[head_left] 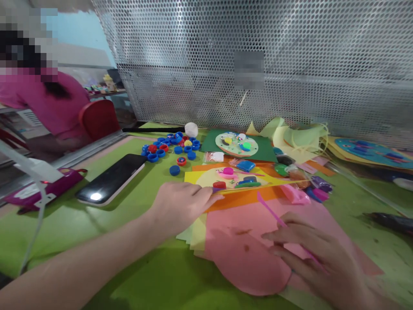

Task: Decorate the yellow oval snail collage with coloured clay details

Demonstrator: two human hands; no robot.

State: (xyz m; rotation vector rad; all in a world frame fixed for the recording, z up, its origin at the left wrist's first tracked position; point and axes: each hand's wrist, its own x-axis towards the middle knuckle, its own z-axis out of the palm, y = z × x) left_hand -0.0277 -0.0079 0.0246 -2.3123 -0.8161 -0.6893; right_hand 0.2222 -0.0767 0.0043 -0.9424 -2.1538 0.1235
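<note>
My left hand [185, 206] is closed on the near left edge of a yellow card [190, 177]. Pink, red, blue and green clay shapes lie on the card's pale oval, and its near edge is tilted up. In my right hand [318, 254] is a thin pink clay modelling tool [272, 211], held between thumb and fingers with its tip pointing up toward the card. Beneath both hands spread an orange sheet [232, 200] and pink paper [245, 267] with a rounded front edge and brownish marks.
Blue and red bottle caps [160, 153] lie behind my left hand, near a black phone [111, 178] with its light on. A green card [209, 144] with a decorated oval stands behind. Clay packets [295, 194] are at right. A person in a pink shirt [61, 99] sits left.
</note>
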